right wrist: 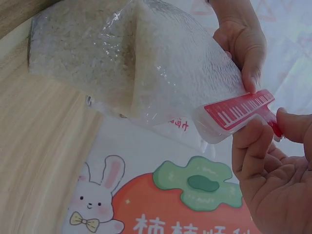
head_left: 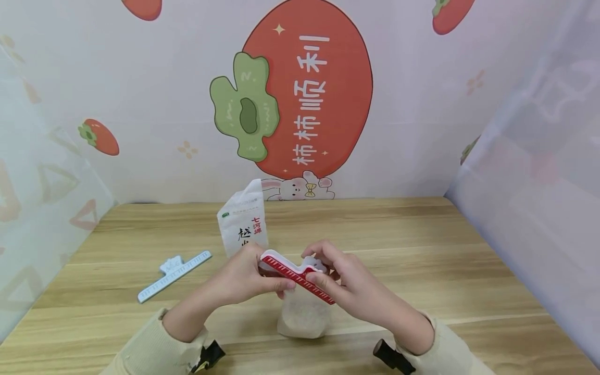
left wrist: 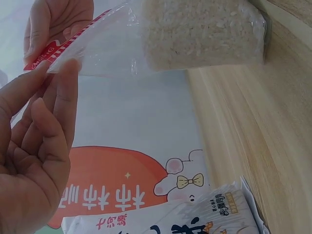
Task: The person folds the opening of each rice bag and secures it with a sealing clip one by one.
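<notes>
A clear plastic bag of white rice [right wrist: 83, 58] stands upright on the table, its empty upper part flattened between both hands. Across its mouth lies a red and white bar clip [head_left: 300, 277] with a ruler-like pattern. My left hand [head_left: 241, 278] pinches the bag's top edge between thumb and fingers, beside one end of the clip. With thumb and forefinger, my right hand [right wrist: 278, 170] squeezes the handle of the clip. In the left wrist view the bag's rice-filled lower part [left wrist: 204, 34] shows plainly. Whether the clip's bar is fully closed over the plastic, I cannot tell.
A light blue bar clip [head_left: 174, 276] lies on the wooden table [head_left: 422, 250] at the left. Behind my left hand stands a white printed package [head_left: 242, 213]. A printed cloth backdrop [head_left: 403, 104] borders the table at the back and sides.
</notes>
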Available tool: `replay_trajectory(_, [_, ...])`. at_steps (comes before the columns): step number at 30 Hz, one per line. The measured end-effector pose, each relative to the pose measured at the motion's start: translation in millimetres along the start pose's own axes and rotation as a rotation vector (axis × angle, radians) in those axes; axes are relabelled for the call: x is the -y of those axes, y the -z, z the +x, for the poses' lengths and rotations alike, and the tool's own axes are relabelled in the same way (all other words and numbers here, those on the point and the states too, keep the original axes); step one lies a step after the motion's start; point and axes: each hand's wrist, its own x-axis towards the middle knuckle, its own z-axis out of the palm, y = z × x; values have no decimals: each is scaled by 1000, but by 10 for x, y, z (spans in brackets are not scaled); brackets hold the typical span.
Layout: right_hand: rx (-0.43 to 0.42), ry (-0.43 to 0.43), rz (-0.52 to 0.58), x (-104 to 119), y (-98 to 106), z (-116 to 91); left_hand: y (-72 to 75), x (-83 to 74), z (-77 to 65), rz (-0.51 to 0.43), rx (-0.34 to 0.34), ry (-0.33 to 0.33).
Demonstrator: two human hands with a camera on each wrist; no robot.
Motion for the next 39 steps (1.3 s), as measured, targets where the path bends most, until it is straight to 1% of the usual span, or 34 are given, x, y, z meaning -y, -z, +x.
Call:
replay_trajectory(10, [10, -29, 20, 1, 36, -15, -6, 2, -6, 4, -2, 5])
replay_trajectory(17, [2, -86, 30, -90, 101, -83, 15, 17, -55, 7, -6, 46])
replay_trajectory(22, [5, -136, 65, -176, 158, -168, 31, 48, -87, 37, -40, 91])
replay_trajectory(26, [30, -145, 86, -252, 176, -246, 41, 91, -120, 23, -56, 117])
replay_trajectory(30, [62, -164, 66, -340, 153, -340, 43, 147, -169, -4, -37, 129])
replay_trajectory(34, [123, -184, 21, -406, 98, -435, 2, 199, -216, 25, 5, 148])
replay_trajectory(39, [185, -197, -11, -449, 21, -501, -121, 276, -250, 75, 58, 148])
